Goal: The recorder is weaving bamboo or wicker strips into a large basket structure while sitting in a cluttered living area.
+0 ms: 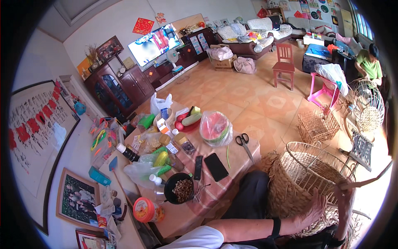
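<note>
A large woven straw basket with an open wire frame around its upper part leans by my knees at the lower right. My left hand is at its near side, fingers closed against the weave by the frame. Just to the right, my right hand is closed on a long brownish plant strand, which sticks out to the upper right. The strand crosses the near edge of the basket's frame. Loose fibre ends fringe the basket's left side and the area under my hands.
To my left, a cloth-covered table bears scissors, a phone, a wrapped watermelon half and a black bowl. Beyond the basket stand a wire basket frame and a red chair. Another person handles wickerwork at far right.
</note>
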Demonstrator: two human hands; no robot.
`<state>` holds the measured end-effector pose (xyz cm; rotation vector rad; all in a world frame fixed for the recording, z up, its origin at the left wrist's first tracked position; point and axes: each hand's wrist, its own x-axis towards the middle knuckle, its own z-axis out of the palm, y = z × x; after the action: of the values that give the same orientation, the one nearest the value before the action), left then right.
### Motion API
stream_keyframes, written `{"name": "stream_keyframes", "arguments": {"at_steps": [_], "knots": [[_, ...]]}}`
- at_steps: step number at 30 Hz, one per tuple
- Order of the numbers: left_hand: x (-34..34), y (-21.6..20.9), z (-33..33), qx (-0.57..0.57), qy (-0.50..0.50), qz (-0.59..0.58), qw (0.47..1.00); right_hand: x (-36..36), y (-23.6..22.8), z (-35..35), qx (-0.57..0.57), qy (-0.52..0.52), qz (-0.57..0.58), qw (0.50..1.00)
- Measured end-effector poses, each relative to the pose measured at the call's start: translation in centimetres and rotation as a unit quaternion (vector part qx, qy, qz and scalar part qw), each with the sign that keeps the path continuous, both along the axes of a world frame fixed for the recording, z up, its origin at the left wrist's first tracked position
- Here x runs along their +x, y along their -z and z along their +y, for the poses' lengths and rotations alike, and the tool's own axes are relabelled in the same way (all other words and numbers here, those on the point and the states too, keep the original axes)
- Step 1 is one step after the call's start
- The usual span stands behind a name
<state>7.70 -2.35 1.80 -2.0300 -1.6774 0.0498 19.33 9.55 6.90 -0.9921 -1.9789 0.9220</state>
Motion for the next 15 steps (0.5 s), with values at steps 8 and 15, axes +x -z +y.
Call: {"name": "stream_keyframes", "arguments": {"at_steps": [8, 15], "knots": [[-0.3, 3.3, 1.7, -0.058, 0.002, -0.341, 0.938, 0.7, 5.0, -0.9, 0.267, -0.073, -0.164, 0.947], [-2.3, 4.4, 2.3, 0.027, 0.128, -0.455, 0.881, -1.0, 5.8, -1.5, 0.095, 0.026, -0.086, 0.991]]}}
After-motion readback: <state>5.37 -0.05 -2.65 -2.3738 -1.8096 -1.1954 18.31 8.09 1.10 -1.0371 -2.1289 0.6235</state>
